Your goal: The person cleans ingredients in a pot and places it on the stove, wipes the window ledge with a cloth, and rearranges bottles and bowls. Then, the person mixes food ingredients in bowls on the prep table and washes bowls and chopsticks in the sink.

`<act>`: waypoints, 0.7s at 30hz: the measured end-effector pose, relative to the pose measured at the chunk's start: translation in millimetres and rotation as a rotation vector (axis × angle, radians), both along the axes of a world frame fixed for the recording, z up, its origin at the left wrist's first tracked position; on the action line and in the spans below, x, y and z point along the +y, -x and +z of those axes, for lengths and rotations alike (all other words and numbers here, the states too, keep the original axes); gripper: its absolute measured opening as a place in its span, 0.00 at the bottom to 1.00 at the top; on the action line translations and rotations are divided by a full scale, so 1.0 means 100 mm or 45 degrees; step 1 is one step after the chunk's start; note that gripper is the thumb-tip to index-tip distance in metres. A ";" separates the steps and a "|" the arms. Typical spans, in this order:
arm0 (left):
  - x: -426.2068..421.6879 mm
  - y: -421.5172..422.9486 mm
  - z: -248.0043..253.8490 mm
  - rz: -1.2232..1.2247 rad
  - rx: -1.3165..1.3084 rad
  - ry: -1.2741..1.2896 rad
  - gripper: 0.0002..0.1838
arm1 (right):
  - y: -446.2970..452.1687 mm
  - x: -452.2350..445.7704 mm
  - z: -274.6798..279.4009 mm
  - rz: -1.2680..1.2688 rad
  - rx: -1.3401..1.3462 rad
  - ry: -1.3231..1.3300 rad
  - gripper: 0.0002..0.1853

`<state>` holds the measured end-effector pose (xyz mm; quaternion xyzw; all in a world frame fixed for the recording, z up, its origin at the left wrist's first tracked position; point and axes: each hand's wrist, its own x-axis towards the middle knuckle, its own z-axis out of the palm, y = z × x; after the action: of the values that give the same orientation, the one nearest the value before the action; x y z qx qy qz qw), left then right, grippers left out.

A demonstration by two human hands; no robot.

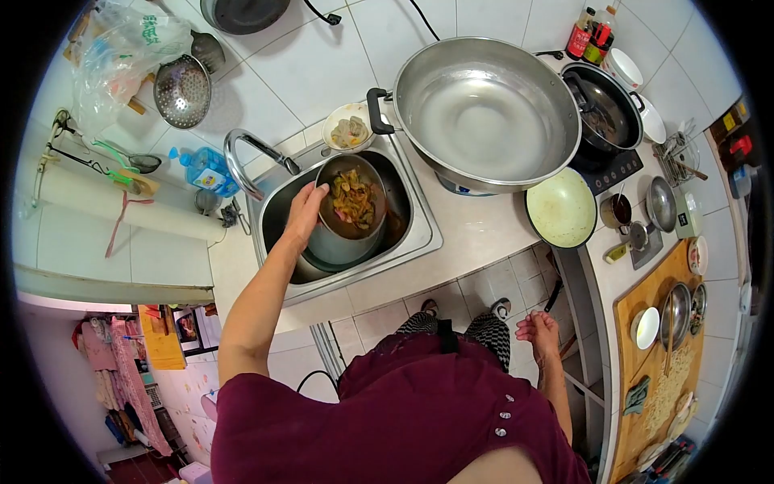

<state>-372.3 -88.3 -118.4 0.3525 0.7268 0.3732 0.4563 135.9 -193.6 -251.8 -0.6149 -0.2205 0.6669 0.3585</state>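
Note:
My left hand [302,214] grips the rim of a metal bowl [377,173], thumb at the edge. In it lie wet, yellow-brown pieces that look like pickled vegetables [351,202]. The bowl is over the steel sink [403,266], under the tap [242,165]. A greyish rounded surface shows below the bowl; I cannot tell whether it is another vessel. My right hand [538,332] hangs beside my body with loosely curled fingers and nothing visible in it. Nearest to it is the black handle [554,296] of a pale yellow-green pan [562,208].
A large steel wok [488,113] stands right of the sink, near a small bowl of pale food [348,133]. Further right are a black pot [613,113] on a cooktop and a wooden board [637,359] with bowls. A blue bottle [211,169] is left of the tap.

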 end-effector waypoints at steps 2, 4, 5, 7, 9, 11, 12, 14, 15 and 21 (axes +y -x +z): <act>-0.01 -0.08 0.08 0.033 0.008 -0.017 0.34 | 0.00 0.01 0.01 -0.001 0.006 0.003 0.11; 0.00 -0.14 0.12 0.066 0.016 -0.034 0.33 | -0.01 0.01 -0.01 0.015 -0.010 -0.002 0.11; 0.00 -0.16 0.13 0.104 0.044 -0.046 0.33 | -0.01 0.01 -0.02 0.016 -0.011 -0.002 0.11; 0.01 -0.15 0.13 0.141 0.073 -0.059 0.34 | -0.02 0.01 -0.04 0.020 -0.018 -0.008 0.12; 0.03 -0.12 0.15 0.051 0.062 -0.047 0.33 | -0.01 0.02 -0.03 0.018 -0.019 -0.008 0.12; 0.03 -0.15 0.21 0.040 0.062 -0.041 0.33 | -0.01 0.02 -0.04 0.016 -0.020 -0.009 0.12; 0.03 -0.17 0.24 0.029 0.063 -0.034 0.32 | -0.02 0.02 -0.04 0.015 -0.019 -0.003 0.12; 0.03 -0.20 0.29 0.006 0.054 -0.039 0.31 | -0.01 0.01 -0.04 0.012 -0.018 0.003 0.12; 0.03 -0.21 0.30 -0.017 0.045 -0.044 0.30 | -0.01 0.01 -0.03 0.013 -0.013 0.000 0.12; 0.05 -0.27 0.37 -0.022 0.128 -0.069 0.25 | -0.02 0.00 -0.03 0.008 -0.006 -0.001 0.11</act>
<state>-345.1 -83.4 -81.4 0.3893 0.7354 0.3706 0.4126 138.1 -194.0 -255.0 -0.6156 -0.2235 0.6664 0.3562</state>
